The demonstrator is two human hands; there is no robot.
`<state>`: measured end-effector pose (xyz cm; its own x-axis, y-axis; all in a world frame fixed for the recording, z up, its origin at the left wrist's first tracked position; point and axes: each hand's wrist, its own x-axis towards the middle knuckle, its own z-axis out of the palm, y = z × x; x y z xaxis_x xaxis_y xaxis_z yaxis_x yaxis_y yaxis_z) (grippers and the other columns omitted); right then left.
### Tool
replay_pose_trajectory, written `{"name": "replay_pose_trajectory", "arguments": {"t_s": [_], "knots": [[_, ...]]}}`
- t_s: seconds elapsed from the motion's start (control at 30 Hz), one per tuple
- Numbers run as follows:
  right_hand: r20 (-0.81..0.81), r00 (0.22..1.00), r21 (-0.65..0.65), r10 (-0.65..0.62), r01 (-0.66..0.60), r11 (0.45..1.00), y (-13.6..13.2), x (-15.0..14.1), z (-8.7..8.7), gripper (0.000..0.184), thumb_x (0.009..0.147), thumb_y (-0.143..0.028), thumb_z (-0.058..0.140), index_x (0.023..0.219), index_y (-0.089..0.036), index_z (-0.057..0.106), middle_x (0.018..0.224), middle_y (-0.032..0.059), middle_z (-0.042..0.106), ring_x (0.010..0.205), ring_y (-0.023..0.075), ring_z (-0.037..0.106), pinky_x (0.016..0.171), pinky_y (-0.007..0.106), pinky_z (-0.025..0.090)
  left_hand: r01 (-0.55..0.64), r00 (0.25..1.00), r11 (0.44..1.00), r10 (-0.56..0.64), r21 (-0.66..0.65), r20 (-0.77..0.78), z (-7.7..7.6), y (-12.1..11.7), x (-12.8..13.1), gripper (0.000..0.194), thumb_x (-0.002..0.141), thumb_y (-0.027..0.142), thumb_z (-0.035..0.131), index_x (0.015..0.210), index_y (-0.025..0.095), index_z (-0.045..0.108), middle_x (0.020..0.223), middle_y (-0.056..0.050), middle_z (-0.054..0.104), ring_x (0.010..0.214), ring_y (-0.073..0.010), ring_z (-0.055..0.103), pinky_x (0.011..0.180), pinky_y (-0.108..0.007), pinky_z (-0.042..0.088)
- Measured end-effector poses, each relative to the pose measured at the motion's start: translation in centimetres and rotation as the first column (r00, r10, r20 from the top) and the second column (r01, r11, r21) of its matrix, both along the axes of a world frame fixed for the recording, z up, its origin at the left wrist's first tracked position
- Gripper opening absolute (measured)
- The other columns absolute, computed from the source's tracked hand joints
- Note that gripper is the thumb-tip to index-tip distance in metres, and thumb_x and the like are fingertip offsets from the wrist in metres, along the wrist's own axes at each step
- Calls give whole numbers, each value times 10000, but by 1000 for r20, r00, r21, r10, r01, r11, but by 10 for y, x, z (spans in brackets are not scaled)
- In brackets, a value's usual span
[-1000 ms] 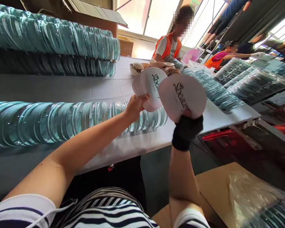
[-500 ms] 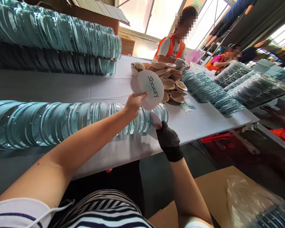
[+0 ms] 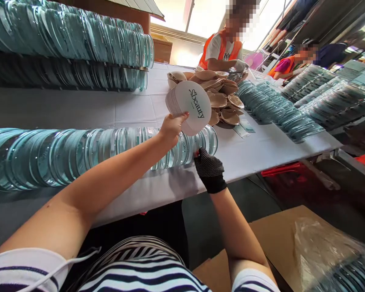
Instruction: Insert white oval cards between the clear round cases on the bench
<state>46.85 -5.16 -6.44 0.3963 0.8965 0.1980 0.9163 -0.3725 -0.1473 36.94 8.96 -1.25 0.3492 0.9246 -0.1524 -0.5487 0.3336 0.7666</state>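
Observation:
My bare left hand (image 3: 172, 129) grips a thick stack of round white cards (image 3: 197, 103) printed "beauty", held above the near row of clear bluish plastic shells (image 3: 109, 150). My right hand (image 3: 209, 166), in a black dotted glove with bare fingertips, is closed at the right part of that row. Its fingertips pinch the lower edge of a single card (image 3: 196, 141), which sits mostly among the shells, with faint print showing through the plastic. The shells stand on edge, nested in a long row along the table.
Beige molded pads (image 3: 219, 99) lie heaped beyond the card stack. More shell rows stand at the back left (image 3: 79, 44) and right (image 3: 273, 107) of the white table (image 3: 134, 107). A person in an orange vest (image 3: 220, 52) works across it. An open carton (image 3: 280, 227) is at lower right.
My right hand has moved up and slightly left to the row, taking the single card in among the shells. The left hand still holds the stack in nearly the same place.

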Motion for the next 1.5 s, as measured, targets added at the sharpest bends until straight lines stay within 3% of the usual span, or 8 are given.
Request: {"name": "replay_pose_trajectory", "arguments": {"t_s": [0.13, 0.23, 0.3, 0.43, 0.6, 0.97, 1.13, 1.5], "knots": [[-451, 890, -73, 59, -103, 992, 0, 7, -2, 387, 892, -301, 426, 1213, -146, 577, 708, 63, 668, 584, 166, 601, 567, 254, 402, -12, 1000, 1000, 12, 28, 9, -1, -1, 1, 192, 746, 138, 708, 936, 162, 717, 958, -48, 743, 1099, -243, 632, 1000, -395, 468], [-952, 290, 10, 95, -283, 959, -4, 17, -5, 669, 806, -359, 455, 1431, -146, 345, 547, -64, 528, 413, 134, 461, 453, 241, 385, -42, 999, 997, 42, 63, 2, -3, -2, 5, 178, 755, 138, 686, 928, 161, 718, 925, -39, 745, 1090, -226, 634, 988, -361, 468], [-990, 109, 51, 91, -320, 946, -5, 23, -2, 624, 811, -428, 474, 1363, -142, 426, 484, -94, 436, 373, 120, 407, 406, 225, 338, -55, 998, 995, 56, 80, -1, -4, -2, 7, 174, 754, 147, 679, 923, 162, 716, 944, -41, 746, 1074, -224, 641, 965, -350, 479], [-791, 576, 186, 206, -94, 978, 5, 37, 21, 454, 871, -545, 488, 1004, -132, 622, 576, 1, 571, 482, 128, 525, 465, 234, 399, -44, 999, 996, 46, 80, -22, -1, -6, 6, 171, 734, 181, 689, 902, 155, 706, 965, -63, 740, 1010, -240, 660, 903, -364, 506], [-248, 952, 522, 182, -26, 852, 34, 43, 55, 574, 923, -497, 401, 1387, -161, 444, 1360, 160, 556, 1208, 241, 567, 971, 397, 485, 89, 996, 990, -89, 111, -6, 7, -24, -13, 318, 673, 315, 751, 946, 164, 686, 910, -78, 727, 932, -275, 667, 796, -388, 534], [-281, 948, 684, -147, 305, 662, 1, -14, 62, 531, 844, -507, 446, 1151, -108, 615, 1084, 206, 668, 977, 320, 647, 750, 422, 528, 112, 994, 988, -114, 105, 5, 2, -19, -48, 333, 652, 310, 780, 942, 169, 693, 966, -81, 731, 974, -271, 657, 802, -378, 553], [-94, 990, 253, -102, 123, 960, -90, -23, 54, 449, 876, -525, 432, 996, -153, 654, 733, 148, 681, 619, 283, 628, 485, 323, 370, -83, 991, 997, 83, -13, 104, 0, 13, -53, 350, 680, 183, 743, 1022, 204, 675, 1076, -61, 726, 1122, -259, 627, 969, -430, 496], [-10, 999, 40, 36, -35, 999, -7, -50, 21, 354, 976, -403, 351, 1111, -166, 576, 803, 80, 695, 602, 187, 611, 525, 269, 274, -105, 992, 994, 105, -13, 63, -7, 7, -51, 275, 726, 195, 720, 997, 175, 680, 1073, -71, 724, 1121, -258, 622, 992, -429, 469]]}}
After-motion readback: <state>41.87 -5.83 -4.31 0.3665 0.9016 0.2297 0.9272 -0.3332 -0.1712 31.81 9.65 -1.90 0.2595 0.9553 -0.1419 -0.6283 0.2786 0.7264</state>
